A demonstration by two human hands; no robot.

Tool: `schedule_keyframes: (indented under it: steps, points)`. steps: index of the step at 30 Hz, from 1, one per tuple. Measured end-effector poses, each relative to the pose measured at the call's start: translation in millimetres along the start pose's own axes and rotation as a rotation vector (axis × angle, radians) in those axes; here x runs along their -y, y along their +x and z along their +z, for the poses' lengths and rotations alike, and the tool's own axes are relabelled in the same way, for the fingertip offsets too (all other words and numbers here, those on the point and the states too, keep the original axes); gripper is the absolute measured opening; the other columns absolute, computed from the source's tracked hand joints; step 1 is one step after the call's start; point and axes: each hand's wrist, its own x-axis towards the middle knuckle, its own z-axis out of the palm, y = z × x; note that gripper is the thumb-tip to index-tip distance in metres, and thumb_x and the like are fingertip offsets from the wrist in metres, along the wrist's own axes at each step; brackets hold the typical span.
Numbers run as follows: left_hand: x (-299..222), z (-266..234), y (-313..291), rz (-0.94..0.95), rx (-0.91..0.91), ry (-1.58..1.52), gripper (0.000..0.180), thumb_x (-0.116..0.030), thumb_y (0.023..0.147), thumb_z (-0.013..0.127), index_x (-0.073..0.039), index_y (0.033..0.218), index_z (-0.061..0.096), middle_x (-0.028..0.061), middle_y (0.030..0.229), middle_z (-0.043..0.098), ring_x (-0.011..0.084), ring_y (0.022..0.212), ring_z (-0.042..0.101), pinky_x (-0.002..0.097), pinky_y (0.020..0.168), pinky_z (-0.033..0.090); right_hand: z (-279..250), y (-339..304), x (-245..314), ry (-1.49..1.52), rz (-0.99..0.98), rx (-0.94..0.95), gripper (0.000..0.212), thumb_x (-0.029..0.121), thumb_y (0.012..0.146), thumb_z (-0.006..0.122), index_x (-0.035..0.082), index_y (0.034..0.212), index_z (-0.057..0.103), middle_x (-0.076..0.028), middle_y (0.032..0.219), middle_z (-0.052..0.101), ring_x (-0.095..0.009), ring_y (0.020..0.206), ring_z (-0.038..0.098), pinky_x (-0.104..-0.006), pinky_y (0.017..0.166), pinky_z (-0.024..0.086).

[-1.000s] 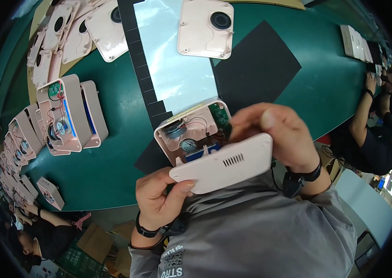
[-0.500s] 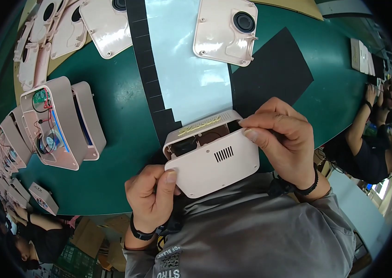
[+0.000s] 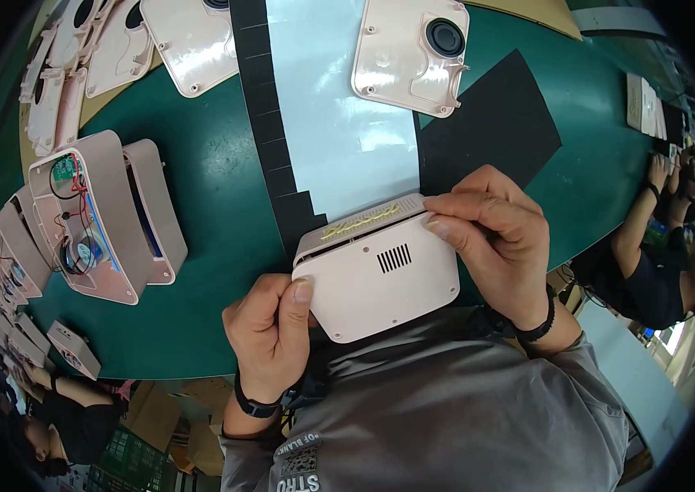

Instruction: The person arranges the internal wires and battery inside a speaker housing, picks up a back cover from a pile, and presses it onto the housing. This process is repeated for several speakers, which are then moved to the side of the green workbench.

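A pale pink plastic housing (image 3: 315, 240) stands at the table's near edge, a strip of yellow shapes along its upper face. Its flat cover (image 3: 347, 291), with a slotted vent and small screw holes, faces up toward me and leaves only a thin dark gap along the far edge. My left hand (image 3: 269, 336) is closed on the left edge, thumb on the cover and fingers behind. At the far right corner, my right hand (image 3: 499, 250) pinches the cover and housing edge between thumb and fingers. The inside of the housing is now almost hidden.
Beyond lies a shiny light-blue sheet (image 3: 347, 156) with black edging. On it rests a pink panel with a round black speaker (image 3: 446, 38). Open housings with wires (image 3: 109, 197) stand to the left; more panels (image 3: 187, 49) lie far left. Co-workers (image 3: 651, 262) sit at both sides.
The cover has swung down onto the housing, and the wide opening has narrowed to a slit. Both hands keep their hold. The whole view has shifted slightly.
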Motion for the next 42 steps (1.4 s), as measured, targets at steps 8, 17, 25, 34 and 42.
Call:
schedule_keyframes:
  steps: [8,17,25,34,42]
  points:
    - [-8.6,-1.5,13.2,0.205,-0.036,0.446,0.019,-0.011,0.093,0.078,-0.001,0.105,0.066,0.0126,0.095,0.071,0.0248,0.082,0.07,0.0371,0.069,0.054,12.9,3.4,1.7,0.07,0.197,-0.094,0.032,-0.005,0.088,0.078,0.0,0.119,0.074,-0.007,0.096,0.063,-0.015,0.079,0.061,-0.026,0.069,0.05]
    - [-19.3,33.2,14.6,0.668,0.388,0.873,0.08,-0.052,0.085,0.078,-0.012,0.15,0.054,0.0193,0.166,0.04,0.044,0.154,0.035,0.0712,0.118,0.023,13.2,-10.5,-10.5,-0.114,0.028,-0.074,0.027,0.017,0.095,0.078,-0.002,0.112,0.068,-0.014,0.085,0.067,-0.023,0.07,0.067,-0.0337,0.063,0.054]
    - [0.1,34.0,9.1,0.816,0.278,1.013,0.085,-0.06,0.084,0.073,-0.012,0.152,0.053,0.0192,0.168,0.036,0.0432,0.156,0.031,0.0733,0.12,0.018,28.6,-34.9,-11.7,-0.339,0.101,0.097,0.047,0.045,0.105,0.06,-0.002,0.105,0.062,-0.023,0.072,0.068,-0.046,0.07,0.068,-0.0508,0.061,0.054]
    - [5.0,32.2,12.6,0.833,0.27,0.875,0.098,-0.064,0.086,0.072,-0.005,0.157,0.04,0.0221,0.168,0.035,0.0453,0.156,0.031,0.0708,0.121,0.018,12.2,-27.2,-14.2,-0.325,0.127,0.235,0.044,0.039,0.105,0.061,-0.005,0.112,0.062,-0.025,0.082,0.071,-0.042,0.078,0.072,-0.0481,0.068,0.057]
    - [-18.2,18.9,10.8,0.861,0.071,0.721,0.12,-0.063,0.077,0.085,0.0,0.162,0.027,0.0292,0.164,0.035,0.0497,0.152,0.034,0.0642,0.123,0.022,-17.5,-27.3,-36.1,0.132,0.187,0.294,0.047,0.034,0.106,0.061,-0.009,0.125,0.062,-0.02,0.103,0.076,-0.028,0.097,0.076,-0.0383,0.078,0.058]
